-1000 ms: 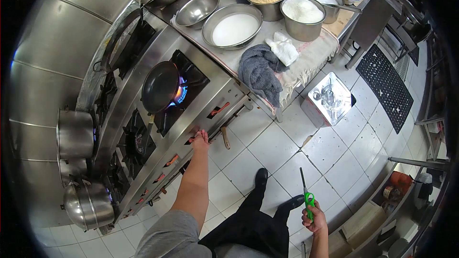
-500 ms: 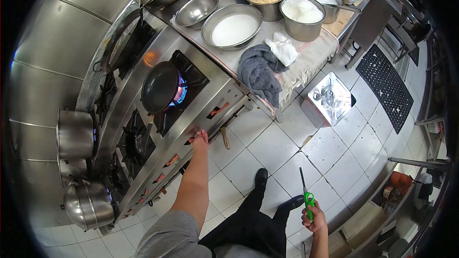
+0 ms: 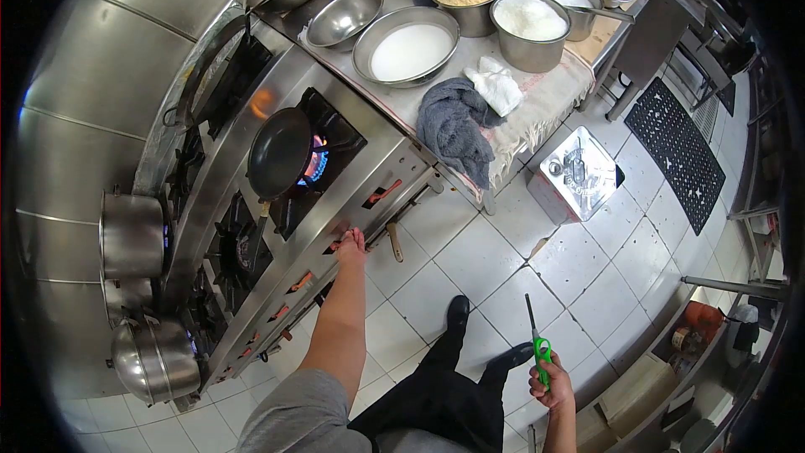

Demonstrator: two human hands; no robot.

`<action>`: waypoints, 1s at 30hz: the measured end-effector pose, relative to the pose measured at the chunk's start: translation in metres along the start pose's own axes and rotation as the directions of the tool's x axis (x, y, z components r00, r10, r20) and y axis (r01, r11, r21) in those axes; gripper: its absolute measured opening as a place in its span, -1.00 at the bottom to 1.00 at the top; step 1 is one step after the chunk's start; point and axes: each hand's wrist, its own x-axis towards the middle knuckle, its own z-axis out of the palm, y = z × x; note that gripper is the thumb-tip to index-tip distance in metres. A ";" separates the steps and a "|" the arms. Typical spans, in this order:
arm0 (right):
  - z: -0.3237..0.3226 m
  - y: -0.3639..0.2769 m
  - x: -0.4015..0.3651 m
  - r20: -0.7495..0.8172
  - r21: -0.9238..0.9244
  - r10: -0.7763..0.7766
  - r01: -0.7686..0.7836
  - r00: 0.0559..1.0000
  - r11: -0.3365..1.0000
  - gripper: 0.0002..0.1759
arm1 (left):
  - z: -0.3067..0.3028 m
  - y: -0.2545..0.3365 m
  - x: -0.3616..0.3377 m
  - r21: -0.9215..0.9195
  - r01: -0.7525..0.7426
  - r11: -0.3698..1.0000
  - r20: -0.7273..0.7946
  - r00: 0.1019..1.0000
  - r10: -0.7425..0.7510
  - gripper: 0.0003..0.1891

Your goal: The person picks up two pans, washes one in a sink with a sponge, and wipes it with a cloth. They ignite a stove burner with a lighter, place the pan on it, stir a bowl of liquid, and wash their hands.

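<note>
My left hand point(image 3: 350, 245) reaches to the front panel of the stove point(image 3: 369, 147), its fingers closed around a control knob point(image 3: 334, 247) that they mostly cover. Above it, a black frying pan point(image 3: 279, 153) rests on a burner with its handle pointing down the stove. Blue and orange flame point(image 3: 316, 164) burns at the pan's right side. Over the tiled floor, my right hand point(image 3: 551, 382) grips a green long-nosed gas lighter point(image 3: 542, 361), its dark barrel pointing up and away; no flame shows at the tip.
Steel pots point(image 3: 134, 235) stand along the stove's far side. Bowls of white liquid point(image 3: 415, 52) and powders, plus a grey cloth point(image 3: 455, 130), lie on the table beside the stove. A metal tin point(image 3: 579, 172) and a black mat point(image 3: 675, 151) are on the floor.
</note>
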 end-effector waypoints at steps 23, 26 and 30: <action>0.001 -0.001 0.001 0.017 0.022 0.007 -0.008 1.000 1.000 -0.70 | -0.002 -0.004 0.011 0.002 -0.020 1.000 -0.014 1.000 0.020 -0.95; 0.000 -0.001 0.002 0.015 0.017 0.006 -0.007 1.000 1.000 -0.70 | -0.002 -0.005 0.012 -0.013 -0.033 0.999 -0.019 0.999 0.033 -0.95; 0.000 0.000 0.003 0.009 -0.002 0.003 -0.003 1.000 1.000 -0.69 | -0.006 -0.002 0.020 -0.013 0.040 0.999 0.034 0.999 -0.040 -0.94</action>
